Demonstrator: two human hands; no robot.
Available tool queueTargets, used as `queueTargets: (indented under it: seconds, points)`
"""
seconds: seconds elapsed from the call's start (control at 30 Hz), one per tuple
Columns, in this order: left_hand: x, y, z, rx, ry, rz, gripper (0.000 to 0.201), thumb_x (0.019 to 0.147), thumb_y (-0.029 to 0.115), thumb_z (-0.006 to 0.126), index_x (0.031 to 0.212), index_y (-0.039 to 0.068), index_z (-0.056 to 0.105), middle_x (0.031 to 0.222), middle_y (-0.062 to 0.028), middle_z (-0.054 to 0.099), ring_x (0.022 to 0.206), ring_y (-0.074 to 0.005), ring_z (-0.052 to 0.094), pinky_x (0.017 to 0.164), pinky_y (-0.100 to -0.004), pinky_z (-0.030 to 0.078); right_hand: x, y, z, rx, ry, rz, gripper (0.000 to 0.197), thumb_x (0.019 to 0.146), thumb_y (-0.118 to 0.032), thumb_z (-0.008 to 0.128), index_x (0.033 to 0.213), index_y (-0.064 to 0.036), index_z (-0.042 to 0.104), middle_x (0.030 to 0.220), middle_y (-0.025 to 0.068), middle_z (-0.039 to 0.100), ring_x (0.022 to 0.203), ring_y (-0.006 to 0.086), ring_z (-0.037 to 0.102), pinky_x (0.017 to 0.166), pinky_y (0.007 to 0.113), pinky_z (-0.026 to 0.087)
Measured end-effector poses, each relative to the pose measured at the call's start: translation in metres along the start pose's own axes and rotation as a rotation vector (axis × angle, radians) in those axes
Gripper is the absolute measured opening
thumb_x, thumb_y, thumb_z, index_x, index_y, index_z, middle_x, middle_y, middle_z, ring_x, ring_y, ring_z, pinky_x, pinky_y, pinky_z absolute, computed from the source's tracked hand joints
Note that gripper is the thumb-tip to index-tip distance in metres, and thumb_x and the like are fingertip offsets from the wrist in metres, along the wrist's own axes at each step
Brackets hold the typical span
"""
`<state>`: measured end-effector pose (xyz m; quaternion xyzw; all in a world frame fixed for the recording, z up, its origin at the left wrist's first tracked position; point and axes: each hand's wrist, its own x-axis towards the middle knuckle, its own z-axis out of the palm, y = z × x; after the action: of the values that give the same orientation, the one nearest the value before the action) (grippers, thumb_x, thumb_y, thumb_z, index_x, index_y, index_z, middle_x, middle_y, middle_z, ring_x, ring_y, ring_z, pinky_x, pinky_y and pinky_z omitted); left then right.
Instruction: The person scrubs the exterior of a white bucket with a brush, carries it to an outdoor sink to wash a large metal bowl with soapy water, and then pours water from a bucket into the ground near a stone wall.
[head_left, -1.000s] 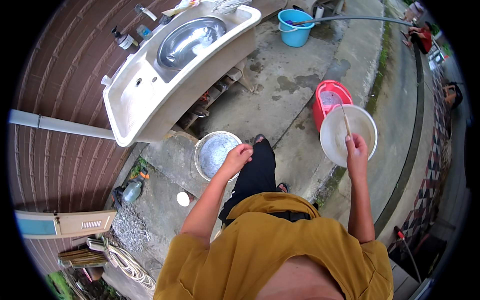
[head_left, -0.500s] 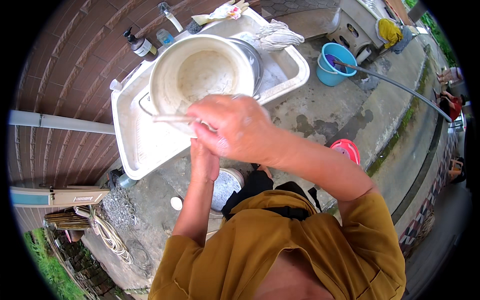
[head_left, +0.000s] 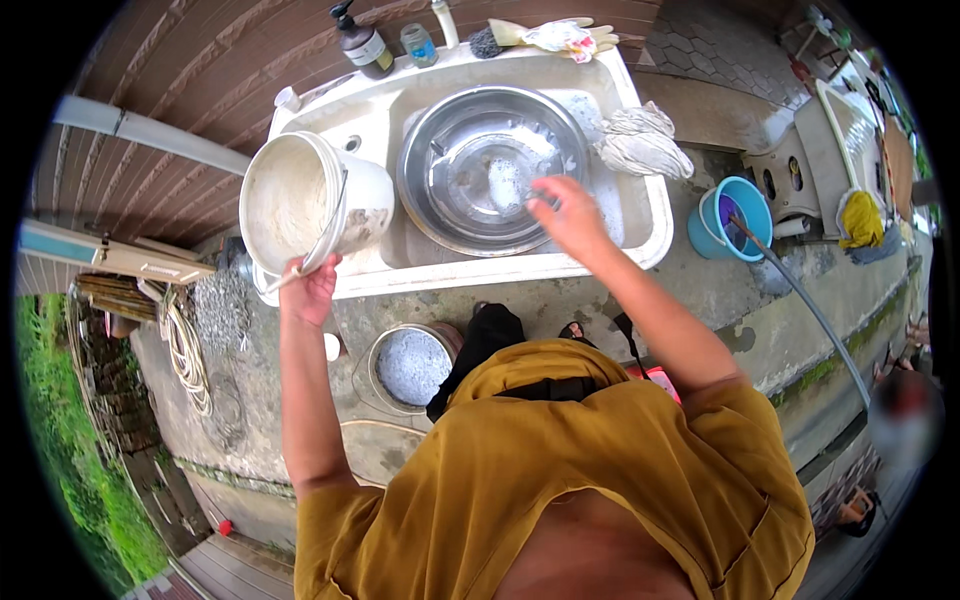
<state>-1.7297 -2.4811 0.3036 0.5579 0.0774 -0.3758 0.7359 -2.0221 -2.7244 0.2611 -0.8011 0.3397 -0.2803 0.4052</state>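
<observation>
My left hand (head_left: 310, 290) is closed at the near rim of a white bucket (head_left: 365, 205), where its wire handle also hangs. The bucket is tilted, its mouth turned to the left, and its inner wall is stained beige. Over the right side of a wide metal basin (head_left: 435, 205), my right hand (head_left: 572, 215) is held with fingers apart and slightly bent; I see nothing held in it. The basin sits in a white sink (head_left: 655, 225), and a whitish patch of suds or water shows on its bottom.
Along the sink's back stand a dark pump bottle (head_left: 362, 45), a glass jar (head_left: 418, 45) and a tap (head_left: 445, 22), beside rubber gloves (head_left: 560, 38). A grey-white cloth (head_left: 640, 140) lies on the right edge. A filled bucket (head_left: 412, 368) and a blue bucket (head_left: 735, 215) stand below.
The bucket has moved left off the basin and tipped over, now in my left hand. My right hand has let go of the bucket's handle and moved right over the basin.
</observation>
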Motion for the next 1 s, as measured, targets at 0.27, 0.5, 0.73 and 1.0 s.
queueTargets:
  seconds: [0.27, 0.5, 0.73, 1.0]
  points:
    - [0.16, 0.074, -0.045, 0.272, 0.203, -0.148, 0.025, 0.083, 0.022, 0.044, 0.091, -0.002, 0.046, 0.076, -0.0173, 0.054, 0.06, -0.0245, 0.057, 0.044, -0.0216, 0.046, 0.007, 0.167, 0.034, -0.163, 0.219, 0.667, 0.052, 0.071, -0.025, 0.061, 0.111, 0.0031, 0.043, 0.097, 0.0161, 0.053, 0.089, 0.0258, 0.052, 0.075, 0.034, 0.042]
    - [0.277, 0.103, -0.019, 0.299, 0.024, -0.27, 0.029, 0.077, 0.023, 0.049, 0.084, -0.005, 0.048, 0.072, -0.0175, 0.056, 0.054, -0.0219, 0.057, 0.041, -0.0199, 0.045, 0.008, 0.172, 0.045, 0.201, 0.196, 1.185, 0.048, 0.071, -0.02, 0.064, 0.111, -0.0069, 0.039, 0.088, 0.0091, 0.055, 0.077, 0.0221, 0.053, 0.067, 0.038, 0.043]
    - [0.329, 0.093, -0.004, 0.3, 0.032, -0.191, 0.055, 0.076, 0.051, 0.052, 0.084, -0.003, 0.047, 0.076, -0.0149, 0.052, 0.059, -0.0185, 0.052, 0.05, -0.0222, 0.045, 0.01, 0.173, 0.074, 0.713, 0.492, 1.275, 0.033, 0.068, -0.005, 0.059, 0.098, -0.003, 0.046, 0.085, 0.0082, 0.054, 0.078, 0.0236, 0.054, 0.071, 0.04, 0.045]
    - [0.234, 0.003, -0.03, 0.333, 0.027, -0.056, 0.04, 0.086, 0.027, 0.044, 0.112, -0.001, 0.038, 0.103, -0.0164, 0.049, 0.076, -0.0208, 0.055, 0.064, -0.0283, 0.046, 0.054, 0.067, 0.033, 0.335, 0.762, 0.87, 0.029, 0.069, -0.001, 0.053, 0.098, -0.0022, 0.05, 0.067, -0.0004, 0.049, 0.058, 0.0072, 0.043, 0.052, 0.023, 0.036]
